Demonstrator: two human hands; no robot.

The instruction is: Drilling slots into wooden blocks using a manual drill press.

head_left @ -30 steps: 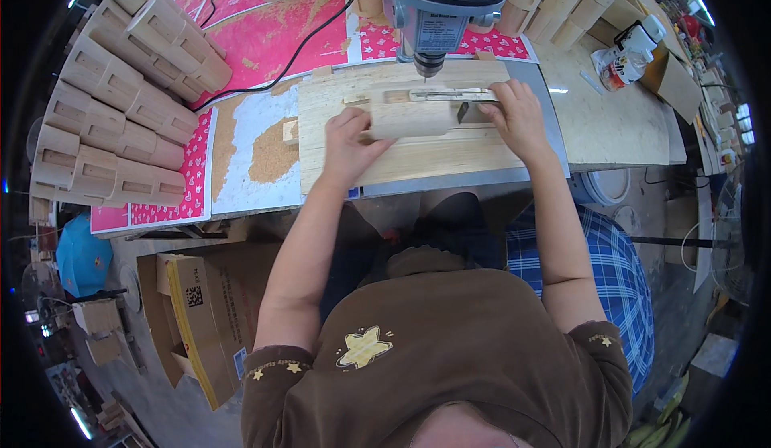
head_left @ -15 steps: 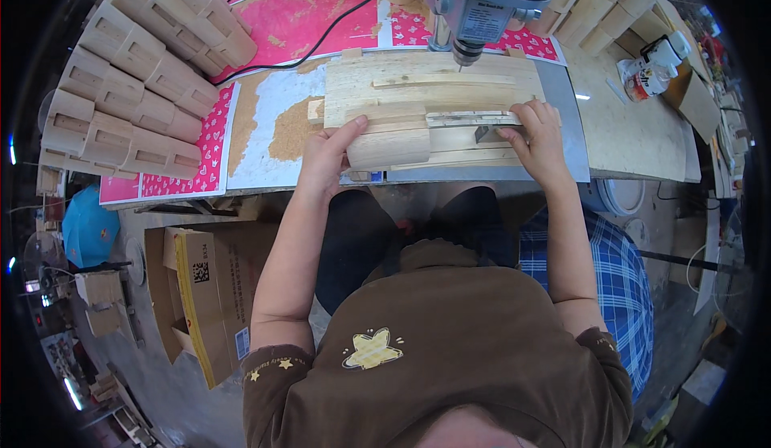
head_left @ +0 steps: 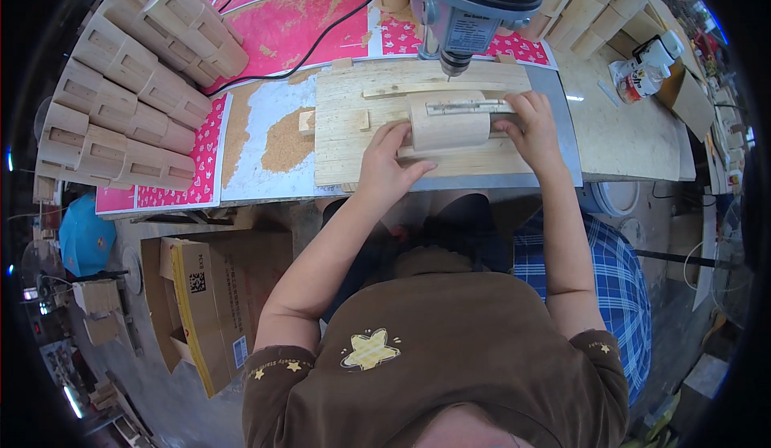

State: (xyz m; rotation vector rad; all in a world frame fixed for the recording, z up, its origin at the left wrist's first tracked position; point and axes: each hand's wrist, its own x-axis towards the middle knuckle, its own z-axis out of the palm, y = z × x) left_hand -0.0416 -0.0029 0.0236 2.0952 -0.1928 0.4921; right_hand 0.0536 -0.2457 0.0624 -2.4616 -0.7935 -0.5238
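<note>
A pale, rounded wooden block (head_left: 450, 129) lies on a flat wooden board (head_left: 345, 143) beneath a drill press (head_left: 462, 26). Along the block's upper side runs a narrow metal strip (head_left: 462, 108) with dark marks. My right hand (head_left: 532, 130) pinches the strip's right end between thumb and fingers, close beside the block. At the block's left end, my left hand (head_left: 391, 161) rests its fingers against the wood; its thumb is stretched away from them. The drill bit hangs just beyond the block, apart from it.
Stacked wooden pieces with slots (head_left: 120, 122) fill the bench's left side; more stand at the back right (head_left: 598, 14). Sawdust (head_left: 289, 140) lies left of the board. A black cord (head_left: 313, 46) crosses the bench. White bottles (head_left: 646, 70) stand right, and a cardboard box (head_left: 217, 303) below left.
The wooden block has moved right and away from me, onto the board beneath the metal strip. My left hand followed it and loosened its grip; my right hand still pinches the strip.
</note>
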